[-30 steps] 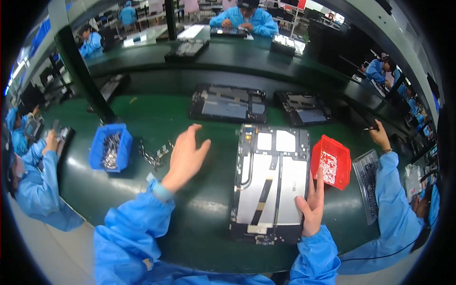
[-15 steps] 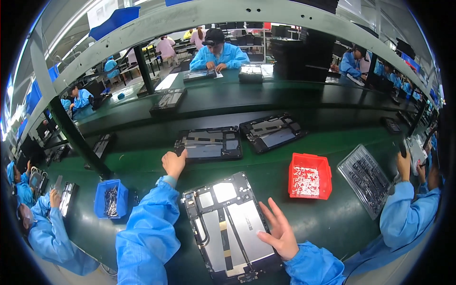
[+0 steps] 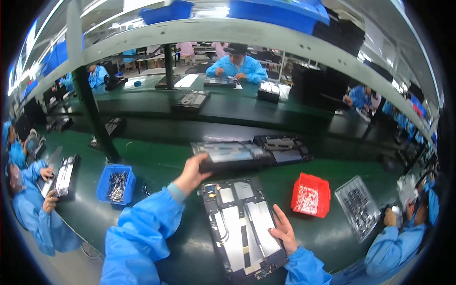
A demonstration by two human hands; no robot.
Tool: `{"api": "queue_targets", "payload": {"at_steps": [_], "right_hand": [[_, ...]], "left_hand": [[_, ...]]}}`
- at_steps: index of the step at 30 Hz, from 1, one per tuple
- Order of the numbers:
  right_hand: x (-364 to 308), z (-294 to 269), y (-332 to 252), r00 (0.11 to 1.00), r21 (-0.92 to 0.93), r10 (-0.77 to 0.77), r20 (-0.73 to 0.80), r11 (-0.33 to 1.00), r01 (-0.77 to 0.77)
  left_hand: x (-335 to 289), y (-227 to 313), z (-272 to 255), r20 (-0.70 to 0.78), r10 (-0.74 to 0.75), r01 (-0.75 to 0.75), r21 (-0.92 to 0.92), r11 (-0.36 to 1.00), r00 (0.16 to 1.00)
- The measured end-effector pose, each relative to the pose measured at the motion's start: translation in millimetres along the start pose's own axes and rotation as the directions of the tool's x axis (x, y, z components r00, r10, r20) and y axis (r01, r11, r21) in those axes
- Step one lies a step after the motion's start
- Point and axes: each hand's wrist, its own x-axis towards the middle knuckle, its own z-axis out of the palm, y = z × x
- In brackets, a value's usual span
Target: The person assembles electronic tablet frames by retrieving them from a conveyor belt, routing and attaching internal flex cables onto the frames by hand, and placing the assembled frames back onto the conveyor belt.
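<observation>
An opened tablet (image 3: 259, 223) lies in front of me, its silver battery cells and black ribbon strips exposed. My right hand (image 3: 284, 232) rests at its right edge, thumb on the rim and the other fingers stretched out alongside. Farther off, my left hand (image 3: 192, 173) is closed on the near left corner of another opened tablet (image 3: 232, 153). That tablet looks blurred, and a dark side shows along its near edge. Behind the hand, some of its fingers are hidden. Touching or overlapping it on the right is a third opened tablet (image 3: 285, 149); I cannot tell which.
A blue bin (image 3: 105, 190) of small metal parts stands left. To the right are a red bin (image 3: 323, 199) with white pieces and a clear tray (image 3: 343, 192) of dark parts. A dark green post (image 3: 95, 114) rises at left. Co-workers sit on both sides and opposite.
The view has swung, shifting the scene. My left hand has gone from touching the far tablet's corner to gripping it, and that tablet has moved and blurred. My right hand stays by the near tablet.
</observation>
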Motion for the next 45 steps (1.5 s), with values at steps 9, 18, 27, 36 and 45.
{"api": "queue_targets", "payload": {"at_steps": [9, 18, 27, 36, 45], "right_hand": [[152, 12, -14, 0.957, -0.141, -0.288, -0.017, 0.949, 0.283], [348, 11, 70, 0.989, -0.375, -0.116, -0.087, 0.924, 0.075], [345, -40, 85, 0.923, -0.31, -0.193, -0.332, 0.947, 0.086], [283, -7, 18, 0.961, -0.376, 0.111, -0.254, 0.904, -0.204], [113, 121, -45, 0.967, -0.631, 0.117, 0.227, 0.774, 0.054]], "left_hand": [[-227, -66, -36, -0.172, -0.031, 0.01, -0.123, 0.992, 0.985], [-323, -110, -84, 0.253, -0.241, 0.217, 0.118, 0.969, 0.937], [-229, 9, -132, 0.231, 0.416, -0.28, 0.958, 0.058, 0.88], [-103, -5, -148, 0.475, 0.622, -0.151, 0.853, -0.5, 0.622], [-104, 34, -119, 0.395, 0.753, -0.432, 0.887, -0.163, 0.527]]}}
